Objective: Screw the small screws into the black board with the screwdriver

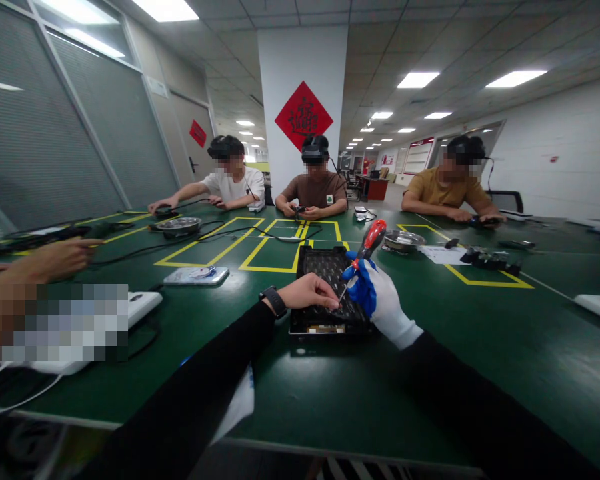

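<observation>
A black rectangular device housing (320,267) lies on the green table in front of me, with a light strip along its near edge. My right hand (377,293), in a white and blue glove, grips a screwdriver (373,239) with a red and black handle. The tool is tilted, its shaft pointing down and left to the housing. My left hand (307,291), bare with a dark watch (274,302) at the wrist, reaches over the housing from the left. Its thumb and fingers are pinched together near the screwdriver's tip; whatever they hold is too small to make out.
A phone (196,276) lies left of the housing. Metal bowls (404,240) (179,225) stand farther back. Black parts (490,261) and a paper sheet (443,255) lie at right. A white device (145,305) with cables sits near a co-worker's arm (45,267); several people sit opposite.
</observation>
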The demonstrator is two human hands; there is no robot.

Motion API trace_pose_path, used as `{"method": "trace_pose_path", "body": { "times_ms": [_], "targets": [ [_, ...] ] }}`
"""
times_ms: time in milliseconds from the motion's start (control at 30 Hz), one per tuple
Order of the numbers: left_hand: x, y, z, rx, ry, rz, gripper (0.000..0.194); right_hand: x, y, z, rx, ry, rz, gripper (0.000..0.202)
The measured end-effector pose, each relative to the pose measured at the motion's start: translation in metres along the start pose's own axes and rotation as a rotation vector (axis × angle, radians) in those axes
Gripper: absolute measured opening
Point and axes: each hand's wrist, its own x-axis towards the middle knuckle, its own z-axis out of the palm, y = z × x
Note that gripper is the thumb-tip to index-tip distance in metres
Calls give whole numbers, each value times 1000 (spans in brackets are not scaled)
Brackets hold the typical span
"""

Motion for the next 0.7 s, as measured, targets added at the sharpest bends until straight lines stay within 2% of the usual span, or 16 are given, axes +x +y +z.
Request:
{"method": "trace_pose_path", "body": {
  "times_ms": [133, 300, 500, 700],
  "targets": [
    [0, 1, 0, -2, 6, 6, 34, -2, 1, 0, -61, -6, -27, 36],
    [0, -2, -1, -9, -3, 21, 35, -2, 5, -2, -129, 64, -50, 31],
    [0, -3, -2, -9, 0, 41, 36, 3, 4, -6, 46, -28, 24, 36],
    [-1, -1, -1, 20, 0, 35, 36, -3, 3, -2, -70, 5, -6, 32]
  ]
}}
